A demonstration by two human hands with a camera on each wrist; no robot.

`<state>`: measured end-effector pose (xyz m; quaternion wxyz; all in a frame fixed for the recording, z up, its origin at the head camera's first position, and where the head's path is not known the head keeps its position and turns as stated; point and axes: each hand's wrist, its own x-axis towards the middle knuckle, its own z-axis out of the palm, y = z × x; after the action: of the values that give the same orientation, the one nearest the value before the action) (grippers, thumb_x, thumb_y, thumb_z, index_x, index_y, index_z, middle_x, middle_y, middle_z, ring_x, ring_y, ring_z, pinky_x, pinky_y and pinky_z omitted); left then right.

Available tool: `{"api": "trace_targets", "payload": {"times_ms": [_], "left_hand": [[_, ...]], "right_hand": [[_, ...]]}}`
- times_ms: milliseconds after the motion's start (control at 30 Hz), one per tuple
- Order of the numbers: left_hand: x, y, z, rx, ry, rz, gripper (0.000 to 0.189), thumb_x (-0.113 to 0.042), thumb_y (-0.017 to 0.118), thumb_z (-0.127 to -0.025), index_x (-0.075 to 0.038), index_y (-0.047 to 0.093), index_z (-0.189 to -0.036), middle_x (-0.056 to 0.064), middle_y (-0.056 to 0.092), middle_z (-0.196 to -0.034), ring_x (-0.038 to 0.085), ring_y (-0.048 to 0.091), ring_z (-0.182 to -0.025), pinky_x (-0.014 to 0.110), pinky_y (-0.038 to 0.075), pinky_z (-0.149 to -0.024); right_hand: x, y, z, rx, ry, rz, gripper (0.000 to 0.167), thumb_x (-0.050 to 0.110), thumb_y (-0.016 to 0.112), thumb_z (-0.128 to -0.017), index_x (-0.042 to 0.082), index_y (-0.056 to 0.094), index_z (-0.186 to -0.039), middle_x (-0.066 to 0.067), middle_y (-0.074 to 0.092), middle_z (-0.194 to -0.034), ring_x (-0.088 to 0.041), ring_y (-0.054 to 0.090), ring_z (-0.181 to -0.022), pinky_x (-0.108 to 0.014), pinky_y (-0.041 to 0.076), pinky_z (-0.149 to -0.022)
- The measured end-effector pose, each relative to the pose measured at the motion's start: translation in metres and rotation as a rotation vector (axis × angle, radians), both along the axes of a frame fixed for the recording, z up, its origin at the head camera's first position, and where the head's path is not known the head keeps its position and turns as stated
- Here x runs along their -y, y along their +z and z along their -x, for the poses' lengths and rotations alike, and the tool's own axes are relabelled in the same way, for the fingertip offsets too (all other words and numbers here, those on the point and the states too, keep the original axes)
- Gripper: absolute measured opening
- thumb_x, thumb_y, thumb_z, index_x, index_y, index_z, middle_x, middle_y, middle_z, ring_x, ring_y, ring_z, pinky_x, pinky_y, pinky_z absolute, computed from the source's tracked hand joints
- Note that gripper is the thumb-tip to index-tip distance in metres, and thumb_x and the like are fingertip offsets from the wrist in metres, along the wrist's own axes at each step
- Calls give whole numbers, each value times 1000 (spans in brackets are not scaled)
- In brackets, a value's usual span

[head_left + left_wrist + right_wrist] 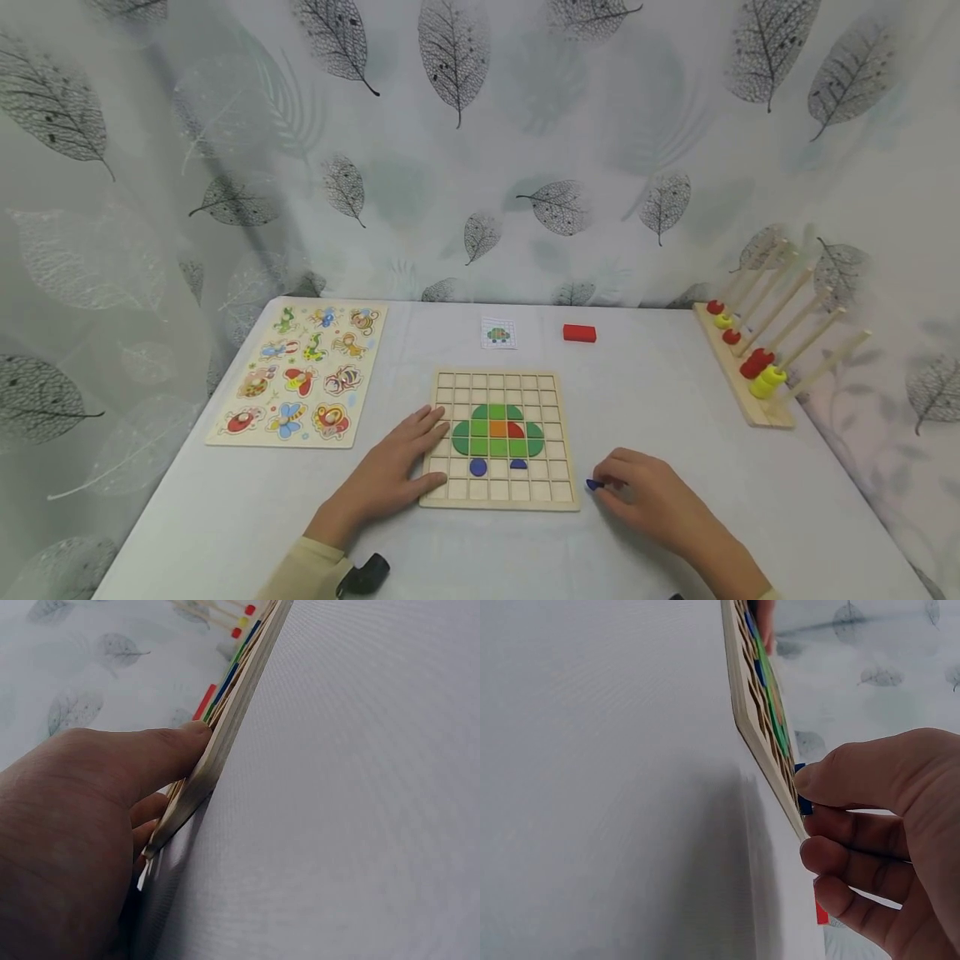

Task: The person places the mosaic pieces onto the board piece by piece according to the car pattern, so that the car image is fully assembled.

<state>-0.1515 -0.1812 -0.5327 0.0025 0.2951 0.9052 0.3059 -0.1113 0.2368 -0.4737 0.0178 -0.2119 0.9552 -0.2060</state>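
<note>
A square wooden grid board (555,492) lies on the white table, holding a green shape with an orange and a red piece in its middle. Below that shape sit a blue round (478,467) and a blue half-round piece (518,464). My left hand (393,467) rests at the board's left edge, thumb and fingers spread over its rim. Just off the right edge, my right hand (652,500) pinches a small blue piece (594,484) between thumb and index finger. The right wrist view shows this blue piece (804,796) partly covered by the thumb.
An insect puzzle board (296,375) lies at the left. Behind the grid board are a small pattern card (498,333) and a red block (580,333). A wooden peg stand (750,375) with red and yellow beads stands at the right, before a leaf-patterned curtain (405,192).
</note>
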Motion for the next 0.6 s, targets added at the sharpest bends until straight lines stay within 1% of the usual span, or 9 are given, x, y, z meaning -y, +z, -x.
{"api": "trace_targets", "payload": {"times_ms": [100,200,433,600], "left_hand": [[0,0,0,-3,0,-4,77,-49,75,-100,-13,51,-164,1,33,-176,26,22,-164,55,28,-128],[-1,1,0,-4,-3,-3,78,-49,75,-100,-13,50,-164,1,33,-176,26,22,-164,56,28,-128],[-1,1,0,-1,-7,-4,78,-49,74,-100,-12,50,-164,3,33,-176,27,22,-164,56,29,-127],[-1,2,-1,-6,-8,-10,77,-47,74,-100,-10,50,-164,4,34,-175,29,24,-163,57,30,-127]], "right_hand": [[3,0,1,-31,23,23,25,10,91,-87,28,79,-100,24,64,-95,2,59,-85,-26,61,-79],[6,1,3,-41,47,30,25,9,91,-87,27,79,-100,23,65,-96,2,59,-85,-26,61,-78],[16,8,8,-54,84,0,23,12,92,-87,26,79,-100,21,64,-95,0,58,-84,-24,60,-77],[20,9,12,-64,121,-9,22,15,92,-87,26,78,-100,20,64,-96,-1,60,-85,-24,61,-78]]}}
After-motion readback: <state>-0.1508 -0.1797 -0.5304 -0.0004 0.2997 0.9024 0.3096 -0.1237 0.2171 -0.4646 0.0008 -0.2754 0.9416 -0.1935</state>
